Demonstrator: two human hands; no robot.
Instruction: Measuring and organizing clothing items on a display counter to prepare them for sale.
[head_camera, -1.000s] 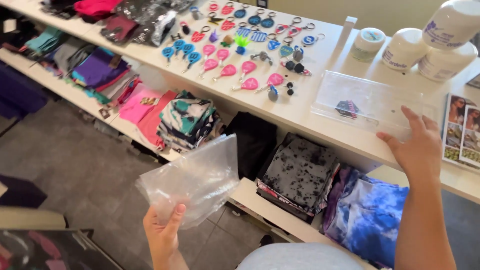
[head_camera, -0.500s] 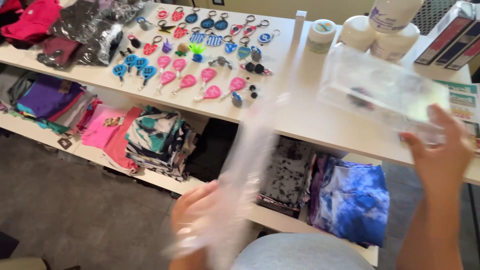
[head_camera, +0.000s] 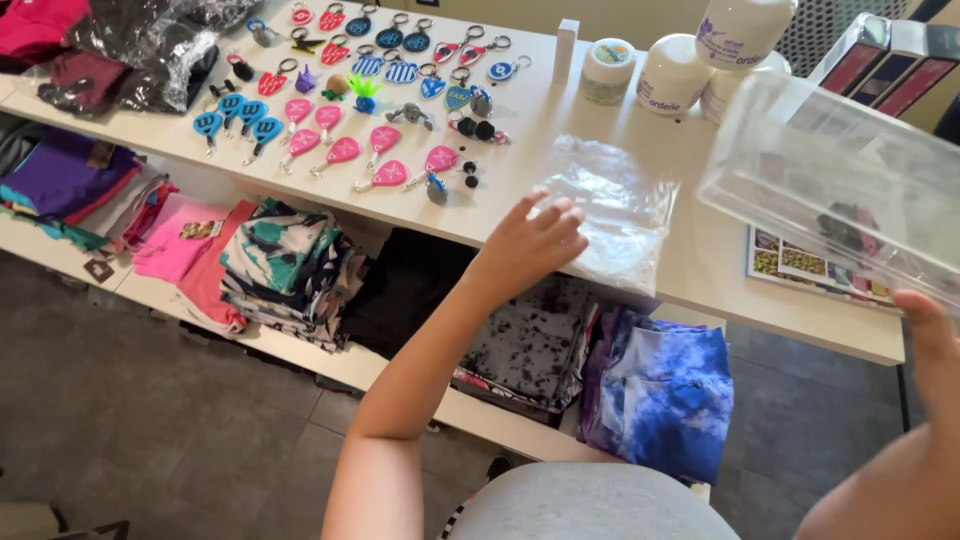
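Out past my left fingertips the key rings (head_camera: 345, 110) lie in neat rows on the white table (head_camera: 690, 285), flat so each one shows. My left hand (head_camera: 530, 240) rests with its fingers (head_camera: 560, 215) spread loosely on the near edge of the clear plastic bag (head_camera: 615, 205), seemingly pinning it flat. My right hand (head_camera: 925, 330) grips the lifted clear box (head_camera: 830, 175) by its near corner; I cannot tell how those fingers sit.

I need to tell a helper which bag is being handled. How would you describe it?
On the white table, right of the rows of keychains, lies a crumpled clear plastic bag. The left hand touches it; unlike the rigid clear box, it is soft and wrinkled.
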